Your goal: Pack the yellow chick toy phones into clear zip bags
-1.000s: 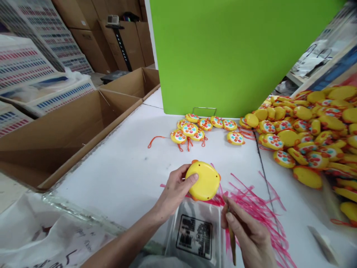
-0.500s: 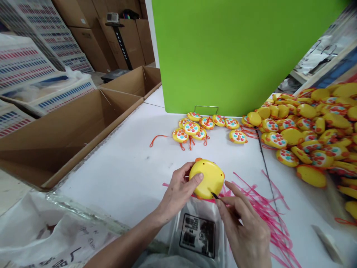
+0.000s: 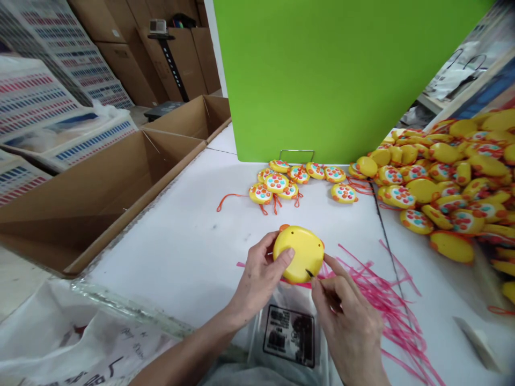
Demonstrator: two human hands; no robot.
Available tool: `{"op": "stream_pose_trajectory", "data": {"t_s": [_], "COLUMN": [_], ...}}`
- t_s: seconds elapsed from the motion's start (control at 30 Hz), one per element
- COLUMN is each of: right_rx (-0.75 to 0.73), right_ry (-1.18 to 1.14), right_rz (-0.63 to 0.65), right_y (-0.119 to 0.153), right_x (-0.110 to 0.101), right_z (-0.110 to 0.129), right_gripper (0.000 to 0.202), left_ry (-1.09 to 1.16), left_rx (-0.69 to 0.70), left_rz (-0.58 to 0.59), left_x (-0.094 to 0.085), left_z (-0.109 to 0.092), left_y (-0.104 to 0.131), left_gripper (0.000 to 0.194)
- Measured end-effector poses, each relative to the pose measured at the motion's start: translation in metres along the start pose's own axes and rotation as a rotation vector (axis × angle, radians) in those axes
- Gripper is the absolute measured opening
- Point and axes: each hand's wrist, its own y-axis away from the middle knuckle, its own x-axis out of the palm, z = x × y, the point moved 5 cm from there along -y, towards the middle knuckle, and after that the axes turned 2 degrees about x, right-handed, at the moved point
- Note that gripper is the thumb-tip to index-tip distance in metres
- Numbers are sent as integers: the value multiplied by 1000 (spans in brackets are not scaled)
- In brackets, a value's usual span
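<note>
Held in my left hand [image 3: 261,273] is a yellow plastic toy [image 3: 300,254], its smooth back with small holes facing me and my thumb resting on it. My right hand [image 3: 350,316] pinches a thin dark pointed tool [image 3: 309,273], whose tip meets the toy's lower right part. Most of the tool is hidden by my fingers. Beyond my hands lie several matching toys [image 3: 276,183], with coloured dots on white fronts and orange cord loops.
To the right a large heap of the yellow toys [image 3: 422,190] covers the table. Pink strips [image 3: 386,300] lie near my right hand, with a blade-like tool [image 3: 477,340] farther right. A green board [image 3: 322,80] stands behind. Cardboard boxes [image 3: 92,198] line the left edge; a plastic bag [image 3: 289,335] is below.
The toy has risen slightly in view, and my right hand has shifted a little, its fingers now closer against the toy's right edge. The tool tip stays on the toy's back.
</note>
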Motion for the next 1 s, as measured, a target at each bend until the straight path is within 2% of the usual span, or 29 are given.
{"op": "stream_pose_trajectory", "data": {"t_s": [0.23, 0.8, 1.0], "right_rx": [27, 17, -17], "right_ry": [34, -22, -7], "right_rz": [2, 50, 8], "right_y": [2, 7, 3], "right_x": [1, 7, 6], "right_z": [1, 1, 0], "right_gripper": [32, 22, 27], "left_ry": [-46, -129, -117], "left_rx": [20, 4, 36], "left_rz": [-10, -37, -51], "left_x": [1, -4, -5], "left_z": [-2, 0, 0], "left_y": [1, 3, 3], "left_gripper": [36, 35, 34]}}
